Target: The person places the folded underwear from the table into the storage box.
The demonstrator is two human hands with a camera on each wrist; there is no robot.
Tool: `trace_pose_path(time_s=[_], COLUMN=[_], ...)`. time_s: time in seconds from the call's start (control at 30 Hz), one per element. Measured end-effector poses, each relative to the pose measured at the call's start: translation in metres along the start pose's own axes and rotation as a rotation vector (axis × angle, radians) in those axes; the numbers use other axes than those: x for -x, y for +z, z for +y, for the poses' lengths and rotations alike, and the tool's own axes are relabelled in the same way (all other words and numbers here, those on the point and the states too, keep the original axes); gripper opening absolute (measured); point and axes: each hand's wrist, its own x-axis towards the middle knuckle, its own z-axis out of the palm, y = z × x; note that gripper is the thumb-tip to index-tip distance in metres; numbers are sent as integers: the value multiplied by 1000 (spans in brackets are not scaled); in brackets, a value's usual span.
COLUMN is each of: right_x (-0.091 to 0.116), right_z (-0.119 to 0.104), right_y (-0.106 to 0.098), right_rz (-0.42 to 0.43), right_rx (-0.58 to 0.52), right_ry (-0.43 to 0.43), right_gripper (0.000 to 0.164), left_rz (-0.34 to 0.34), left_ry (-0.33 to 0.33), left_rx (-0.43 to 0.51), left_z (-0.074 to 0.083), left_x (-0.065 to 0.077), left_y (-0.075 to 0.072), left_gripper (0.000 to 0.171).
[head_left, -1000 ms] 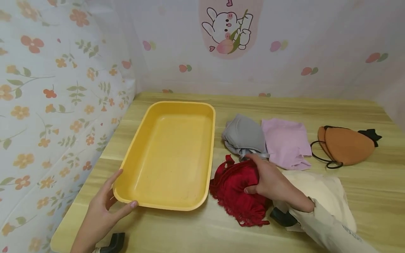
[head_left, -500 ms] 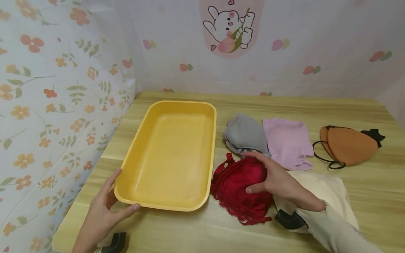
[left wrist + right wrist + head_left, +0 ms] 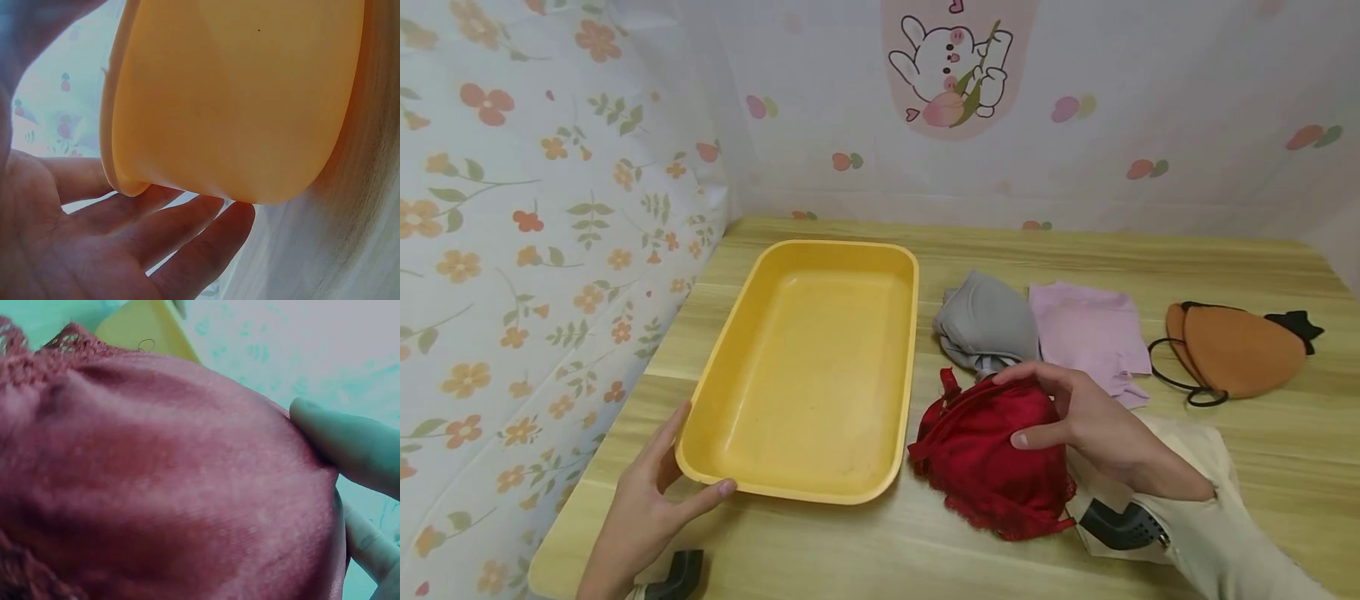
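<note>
Left hand (image 3: 651, 504) spans the near-left corner of the yellow tray (image 3: 808, 375): thumb on the near rim, fingers against the outer left wall. Moderately wide hold, probably to keep the tray from sliding. Tray itself sits flat, long side running away from the person.

Just right of the tray's near-right corner: red lace-trimmed garment (image 3: 992, 458), bunched. Right hand (image 3: 1090, 425) has it by the side farther from the tray, thumb on the near face, fingers over the far edge; right wrist view shows fabric between thumb and fingers. Likely held there so the loose layers stay together. Most of the red fabric lies on the tray side of the grip, lace edge hanging low; can't tell if it's off the table.

Farther right of the tray: grey garment, lilac cloth, cream cloth partly under the right forearm, brown garment last, well apart.
</note>
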Motion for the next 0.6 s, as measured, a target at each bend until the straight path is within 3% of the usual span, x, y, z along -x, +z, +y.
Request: trace_pose_path(time_s=[0.37,0.6], right_x=[6,-4], right_z=[-22,-43], right_y=[-21,-31], right_rz=[-49,-62], right_rx=[-175,-198], right_ry=[-165,-198], right_gripper=[57,58], left_rz=[37,28], left_ry=[51,23], left_rx=[-3,-8], left_z=[0,0], left_x=[-1,-1], left_y=[-2,-2], left_gripper=[110,111])
